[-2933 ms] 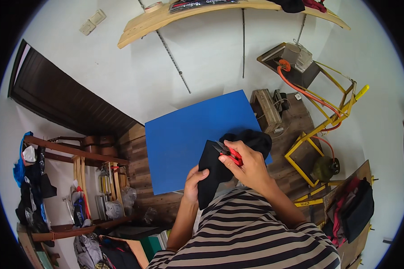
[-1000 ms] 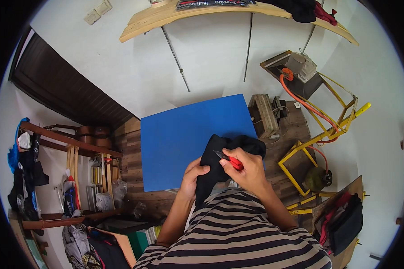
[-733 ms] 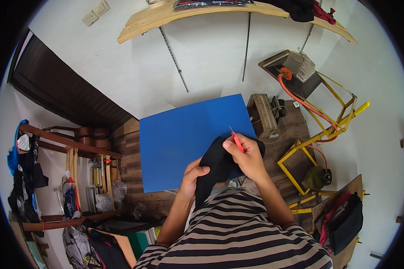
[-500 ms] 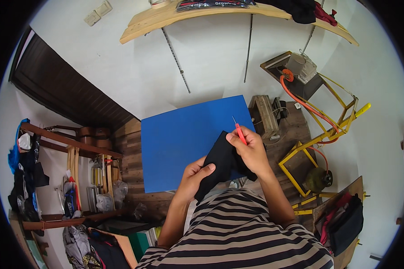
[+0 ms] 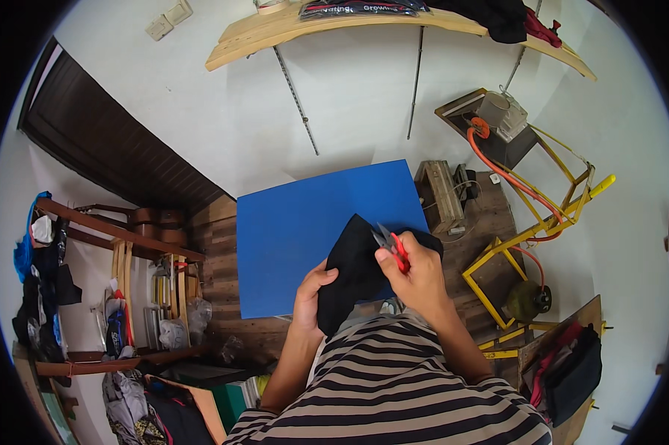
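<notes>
A piece of black cloth (image 5: pixel 346 259) hangs folded between my hands, over the near part of the blue tabletop (image 5: pixel 297 222). My left hand (image 5: pixel 313 295) pinches its left edge, thumb on top and fingers behind. In my right hand (image 5: pixel 417 273) are small thread snips (image 5: pixel 399 252) with red handles. Their two grey blades stand apart and point up and left, close to the cloth's upper edge. Part of the cloth shows behind and to the right of my right hand, and the fingers underneath are hidden.
A wooden shelf (image 5: pixel 349 22) with packed garments spans the wall. Right stand a wooden crate (image 5: pixel 440 196), a yellow metal frame (image 5: pixel 523 236) with an orange hose, and a round dark tank (image 5: pixel 526 300). A cluttered brown rack (image 5: pixel 119 230) stands left, below a dark door (image 5: pixel 104 133).
The snips have turned, so both blades now show apart. My right hand has shifted slightly down and right, and the cloth has spread out, its upper corner moving left.
</notes>
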Tool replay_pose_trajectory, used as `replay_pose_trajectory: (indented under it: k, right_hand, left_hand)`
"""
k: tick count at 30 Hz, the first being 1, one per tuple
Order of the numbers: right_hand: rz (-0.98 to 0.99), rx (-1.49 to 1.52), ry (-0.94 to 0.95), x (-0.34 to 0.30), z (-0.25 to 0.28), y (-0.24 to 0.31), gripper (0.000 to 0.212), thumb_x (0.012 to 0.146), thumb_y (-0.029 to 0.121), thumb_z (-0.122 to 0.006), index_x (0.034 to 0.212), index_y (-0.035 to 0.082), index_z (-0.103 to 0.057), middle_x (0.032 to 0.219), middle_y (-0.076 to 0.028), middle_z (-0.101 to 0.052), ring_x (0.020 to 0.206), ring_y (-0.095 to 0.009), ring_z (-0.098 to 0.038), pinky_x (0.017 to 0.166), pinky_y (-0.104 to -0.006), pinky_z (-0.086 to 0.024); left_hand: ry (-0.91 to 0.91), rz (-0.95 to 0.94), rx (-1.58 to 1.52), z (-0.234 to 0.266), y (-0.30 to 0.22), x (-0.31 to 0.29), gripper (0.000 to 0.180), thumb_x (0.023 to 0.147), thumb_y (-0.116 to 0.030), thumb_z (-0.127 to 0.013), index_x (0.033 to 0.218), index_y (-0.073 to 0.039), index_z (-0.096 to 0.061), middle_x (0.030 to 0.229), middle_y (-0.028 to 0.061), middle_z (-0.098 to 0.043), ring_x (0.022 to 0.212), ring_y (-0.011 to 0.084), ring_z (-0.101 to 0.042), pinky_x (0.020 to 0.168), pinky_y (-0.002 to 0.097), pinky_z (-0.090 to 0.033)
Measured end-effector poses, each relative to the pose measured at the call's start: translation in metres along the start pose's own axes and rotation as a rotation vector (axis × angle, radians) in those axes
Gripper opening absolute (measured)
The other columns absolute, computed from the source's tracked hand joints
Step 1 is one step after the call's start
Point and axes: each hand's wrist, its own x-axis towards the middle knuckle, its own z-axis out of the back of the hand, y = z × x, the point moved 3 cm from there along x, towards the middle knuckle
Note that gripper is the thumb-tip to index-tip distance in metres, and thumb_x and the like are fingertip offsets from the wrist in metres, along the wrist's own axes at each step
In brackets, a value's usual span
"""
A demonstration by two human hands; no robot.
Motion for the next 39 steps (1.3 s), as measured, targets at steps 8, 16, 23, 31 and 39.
replay_pose_trajectory:
  k: [8, 16, 23, 31, 39]
  right_hand:
    - [-0.003, -0.090, 0.062, -0.012, -0.009, -0.002, 0.037, 0.086, 0.031, -0.070, 0.071, 0.003, -0.051, 0.054, -0.013, -0.054, 0.048, -0.032, -0.058, 0.046, -0.0377, -0.045]
    - [0.058, -0.090, 0.036, -0.015, -0.012, 0.003, 0.037, 0.085, 0.029, -0.069, 0.067, 0.003, -0.050, 0.052, -0.014, -0.053, 0.046, -0.034, -0.056, 0.045, -0.0399, -0.043]
    - [-0.001, -0.124, 0.021, -0.015, -0.016, 0.001, 0.037, 0.087, 0.032, -0.068, 0.070, 0.003, -0.052, 0.053, -0.016, -0.053, 0.049, -0.036, -0.058, 0.045, -0.0405, -0.043]
    - [0.031, -0.080, 0.092, -0.020, -0.010, 0.002, 0.034, 0.087, 0.029, -0.068, 0.072, 0.002, -0.053, 0.054, -0.015, -0.053, 0.047, -0.032, -0.057, 0.045, -0.0380, -0.042]
    - [0.053, -0.065, 0.107, -0.021, -0.006, -0.001, 0.032, 0.089, 0.026, -0.067, 0.072, 0.002, -0.053, 0.052, -0.014, -0.050, 0.045, -0.030, -0.054, 0.045, -0.0367, -0.041]
  left_hand:
    - [0.033, 0.011, 0.093, -0.002, 0.006, -0.001, 0.047, 0.087, -0.015, -0.054, 0.128, 0.006, -0.050, 0.116, 0.0156, -0.064, 0.100, 0.0215, -0.065, 0.091, 0.0307, -0.050]
    - [0.044, -0.022, 0.092, 0.000, 0.006, -0.001, 0.058, 0.079, -0.016, -0.053, 0.130, 0.011, -0.045, 0.119, 0.0231, -0.060, 0.104, 0.0298, -0.064, 0.095, 0.0375, -0.051]
    - [0.040, -0.016, 0.097, -0.005, 0.004, -0.005, 0.058, 0.078, -0.014, -0.051, 0.133, 0.005, -0.048, 0.118, 0.0166, -0.062, 0.102, 0.0229, -0.064, 0.092, 0.0313, -0.049]
    - [0.113, 0.007, 0.058, -0.014, 0.009, -0.004, 0.052, 0.080, -0.012, -0.051, 0.130, 0.004, -0.050, 0.115, 0.0128, -0.062, 0.102, 0.0189, -0.062, 0.093, 0.0290, -0.047]
    - [0.113, 0.041, 0.052, -0.015, 0.015, 0.000, 0.050, 0.080, -0.013, -0.052, 0.127, 0.003, -0.052, 0.110, 0.0101, -0.063, 0.099, 0.0168, -0.062, 0.091, 0.0276, -0.047]
